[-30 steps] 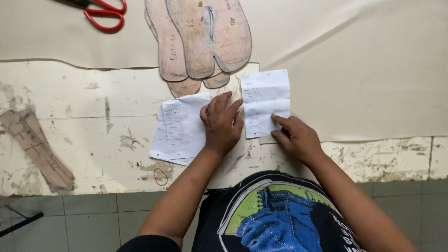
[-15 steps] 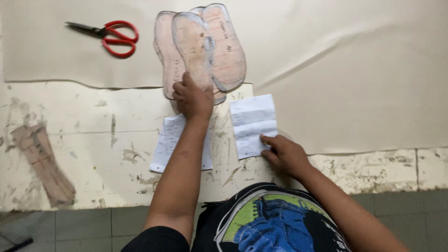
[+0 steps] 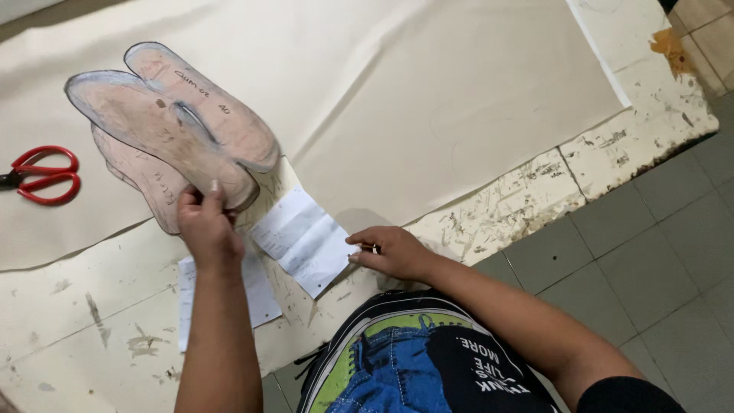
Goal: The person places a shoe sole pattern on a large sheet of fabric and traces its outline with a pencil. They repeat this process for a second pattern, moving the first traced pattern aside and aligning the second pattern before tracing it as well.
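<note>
My left hand point(image 3: 205, 226) pinches the near end of a stack of brown cardboard sole-shaped patterns point(image 3: 172, 130) that lie on a large cream sheet point(image 3: 428, 99). My right hand point(image 3: 390, 251) rests on the work surface, its fingertips on the right edge of a folded white paper point(image 3: 306, 239). A second white paper point(image 3: 252, 294) lies under my left forearm. Whether the right hand holds a small object I cannot tell.
Red-handled scissors point(image 3: 42, 174) lie on the cream sheet at the far left. The worn, paint-chipped white table point(image 3: 634, 122) ends at a grey tiled floor point(image 3: 657, 252) to the right. My lap in a dark printed shirt point(image 3: 417, 359) is at the bottom.
My left hand went from the white papers up to the sole patterns and gripped their near end. The view swung right, so the scissors and patterns now sit further left. The right hand stayed by the folded paper.
</note>
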